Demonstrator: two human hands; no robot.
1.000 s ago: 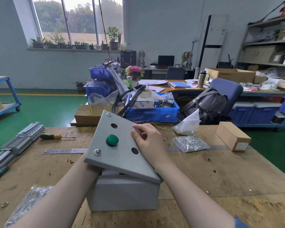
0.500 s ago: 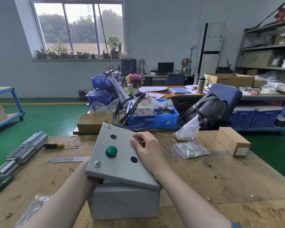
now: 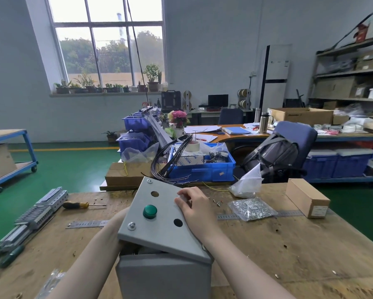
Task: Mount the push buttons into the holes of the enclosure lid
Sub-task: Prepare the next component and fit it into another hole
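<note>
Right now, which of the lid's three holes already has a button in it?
The middle hole: a green push button fills it. The holes above and below it on the lid are empty.

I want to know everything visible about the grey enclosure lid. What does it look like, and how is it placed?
The enclosure lid is a flat grey plate that looks like painted metal. It lies tilted and askew on the grey enclosure box, its far end raised. One green push button sits in the middle hole; two round holes, one beyond it and one nearer, are empty. Screws show at two corners. The right hand rests on its right edge; the left forearm reaches under it, hand hidden.
</note>
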